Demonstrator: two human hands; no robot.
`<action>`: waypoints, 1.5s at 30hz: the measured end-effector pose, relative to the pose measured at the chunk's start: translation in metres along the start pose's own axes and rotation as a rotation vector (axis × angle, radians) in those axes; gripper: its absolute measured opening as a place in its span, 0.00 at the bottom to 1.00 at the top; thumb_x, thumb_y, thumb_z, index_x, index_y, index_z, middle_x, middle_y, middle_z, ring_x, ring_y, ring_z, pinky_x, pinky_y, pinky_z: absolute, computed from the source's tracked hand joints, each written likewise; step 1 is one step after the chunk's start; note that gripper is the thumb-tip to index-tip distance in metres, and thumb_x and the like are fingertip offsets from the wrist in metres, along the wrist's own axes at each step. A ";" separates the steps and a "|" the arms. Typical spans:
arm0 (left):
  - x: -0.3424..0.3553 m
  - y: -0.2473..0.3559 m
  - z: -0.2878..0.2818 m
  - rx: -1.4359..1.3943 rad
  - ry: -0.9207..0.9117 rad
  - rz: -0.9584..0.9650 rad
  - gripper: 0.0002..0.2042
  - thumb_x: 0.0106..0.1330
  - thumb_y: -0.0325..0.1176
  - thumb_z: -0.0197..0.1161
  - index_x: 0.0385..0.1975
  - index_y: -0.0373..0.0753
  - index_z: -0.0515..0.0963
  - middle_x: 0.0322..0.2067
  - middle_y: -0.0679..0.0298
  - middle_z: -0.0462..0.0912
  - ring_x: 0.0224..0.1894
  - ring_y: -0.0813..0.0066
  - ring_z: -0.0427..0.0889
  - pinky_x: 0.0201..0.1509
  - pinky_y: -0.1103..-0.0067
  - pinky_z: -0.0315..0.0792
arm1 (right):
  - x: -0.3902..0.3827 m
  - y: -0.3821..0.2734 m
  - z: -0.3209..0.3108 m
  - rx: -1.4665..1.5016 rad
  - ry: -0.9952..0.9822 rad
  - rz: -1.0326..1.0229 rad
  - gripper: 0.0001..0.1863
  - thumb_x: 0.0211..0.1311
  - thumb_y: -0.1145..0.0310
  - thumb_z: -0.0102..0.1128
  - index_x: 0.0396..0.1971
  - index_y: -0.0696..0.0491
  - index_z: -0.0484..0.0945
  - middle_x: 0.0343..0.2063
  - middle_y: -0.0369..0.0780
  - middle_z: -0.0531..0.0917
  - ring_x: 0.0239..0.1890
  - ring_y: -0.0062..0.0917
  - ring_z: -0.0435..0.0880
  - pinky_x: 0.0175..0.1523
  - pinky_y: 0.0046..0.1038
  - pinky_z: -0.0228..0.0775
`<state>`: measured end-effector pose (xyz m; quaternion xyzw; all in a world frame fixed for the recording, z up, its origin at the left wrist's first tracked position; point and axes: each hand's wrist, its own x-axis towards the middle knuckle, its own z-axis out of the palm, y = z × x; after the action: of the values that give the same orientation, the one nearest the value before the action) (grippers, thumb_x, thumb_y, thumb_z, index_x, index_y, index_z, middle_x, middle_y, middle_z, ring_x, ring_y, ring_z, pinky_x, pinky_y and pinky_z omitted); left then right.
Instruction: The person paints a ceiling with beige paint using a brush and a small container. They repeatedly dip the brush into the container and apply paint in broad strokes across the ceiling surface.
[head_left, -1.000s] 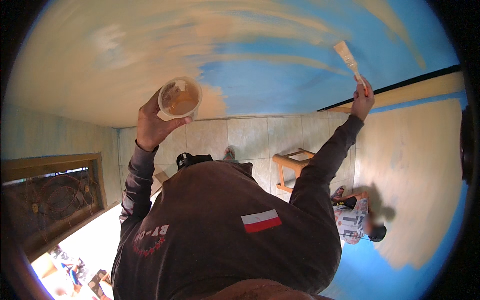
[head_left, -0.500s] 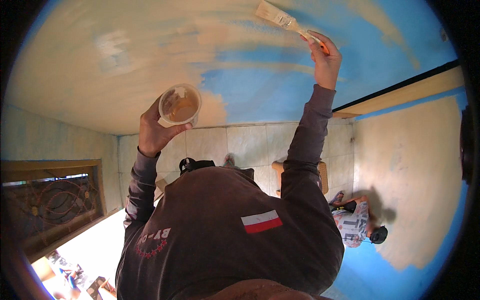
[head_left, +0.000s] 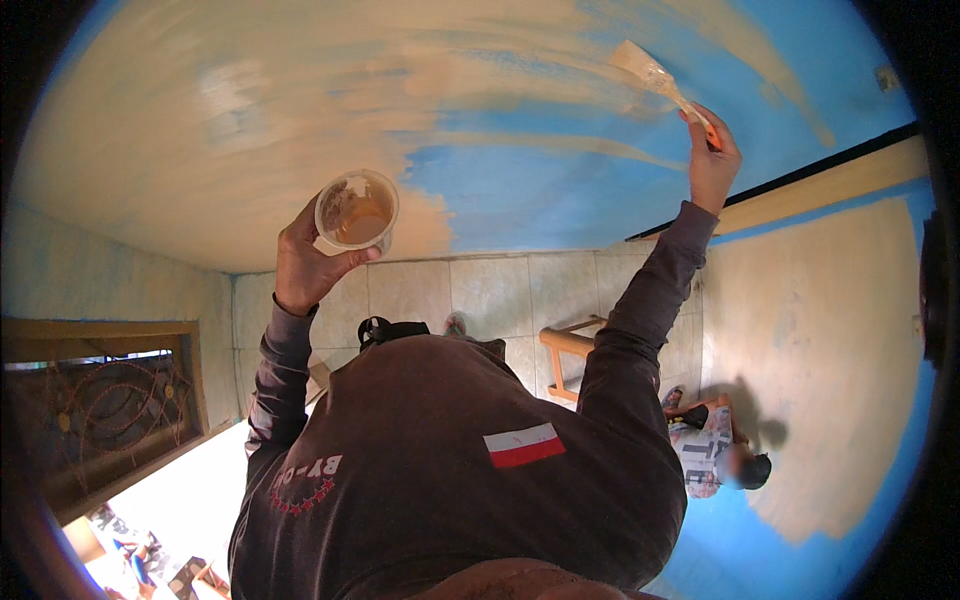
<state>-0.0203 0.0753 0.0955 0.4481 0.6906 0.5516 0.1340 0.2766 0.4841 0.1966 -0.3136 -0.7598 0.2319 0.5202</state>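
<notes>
My left hand (head_left: pixel 305 262) is closed around a clear plastic cup (head_left: pixel 357 208) of light tan liquid, held upright left of centre. My right hand (head_left: pixel 713 160), at the upper right, grips the orange-tipped handle of a paintbrush (head_left: pixel 648 70), whose flat bristles are loaded with pale paint. The bristles are at the wall (head_left: pixel 540 180), which is painted blue with streaky tan over much of it; whether they touch it I cannot tell.
A wooden stool (head_left: pixel 565 345) stands on pale floor tiles (head_left: pixel 490 295). At the lower right a person (head_left: pixel 705 450) in a patterned shirt and dark cap is low beside a tan-and-blue wall. A window with a metal grille (head_left: pixel 110 410) is at the left, above a bright opening.
The brush in my right hand swept left along the wall, then came back to the right, ending a little higher and left of its position a second ago. The cup has barely moved.
</notes>
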 end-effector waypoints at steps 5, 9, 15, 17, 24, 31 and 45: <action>0.001 0.002 0.002 0.007 -0.039 -0.009 0.44 0.43 0.40 0.84 0.61 0.29 0.70 0.53 0.51 0.81 0.57 0.64 0.79 0.63 0.67 0.73 | -0.003 0.024 -0.032 -0.031 0.092 -0.053 0.10 0.65 0.71 0.64 0.43 0.57 0.84 0.35 0.39 0.88 0.40 0.17 0.84 0.48 0.21 0.72; -0.002 0.000 0.003 0.005 -0.063 -0.046 0.46 0.42 0.40 0.84 0.62 0.28 0.67 0.56 0.50 0.78 0.61 0.60 0.77 0.65 0.65 0.71 | -0.020 0.004 -0.037 -0.009 0.124 0.002 0.10 0.65 0.72 0.63 0.44 0.58 0.84 0.36 0.40 0.88 0.41 0.17 0.83 0.47 0.20 0.73; -0.002 -0.004 0.006 0.018 -0.029 0.035 0.44 0.43 0.42 0.84 0.60 0.29 0.71 0.52 0.51 0.82 0.56 0.63 0.81 0.61 0.67 0.75 | -0.034 -0.043 -0.014 0.151 0.131 -0.094 0.12 0.63 0.74 0.65 0.46 0.54 0.85 0.38 0.39 0.88 0.37 0.18 0.83 0.44 0.21 0.74; -0.002 -0.004 0.004 0.013 -0.043 0.007 0.45 0.43 0.42 0.84 0.61 0.29 0.69 0.53 0.50 0.80 0.57 0.62 0.79 0.62 0.66 0.74 | -0.024 -0.037 0.003 0.030 0.138 -0.383 0.15 0.62 0.75 0.65 0.49 0.49 0.85 0.38 0.39 0.87 0.34 0.20 0.82 0.41 0.23 0.75; -0.004 -0.006 0.002 0.004 -0.054 -0.056 0.46 0.43 0.39 0.84 0.63 0.30 0.68 0.57 0.52 0.78 0.61 0.62 0.76 0.66 0.65 0.70 | 0.003 -0.023 0.038 -0.562 0.020 -0.844 0.26 0.56 0.76 0.66 0.54 0.37 0.83 0.34 0.35 0.77 0.35 0.28 0.78 0.38 0.28 0.76; -0.005 -0.010 0.004 -0.026 0.010 0.003 0.43 0.43 0.41 0.84 0.60 0.29 0.71 0.52 0.52 0.82 0.56 0.65 0.80 0.62 0.68 0.74 | 0.026 0.002 0.018 -0.728 -0.062 -0.878 0.29 0.56 0.76 0.67 0.58 0.33 0.80 0.34 0.37 0.73 0.35 0.30 0.76 0.35 0.29 0.76; -0.007 -0.008 0.000 -0.028 -0.051 -0.020 0.44 0.43 0.38 0.84 0.62 0.30 0.69 0.57 0.52 0.78 0.61 0.63 0.76 0.65 0.66 0.71 | 0.031 0.040 -0.030 -0.760 -0.120 -0.702 0.24 0.60 0.71 0.66 0.56 0.34 0.81 0.33 0.40 0.74 0.35 0.32 0.77 0.39 0.31 0.76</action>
<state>-0.0199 0.0706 0.0865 0.4531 0.6836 0.5484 0.1631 0.3060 0.5348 0.1998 -0.1928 -0.8783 -0.2309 0.3717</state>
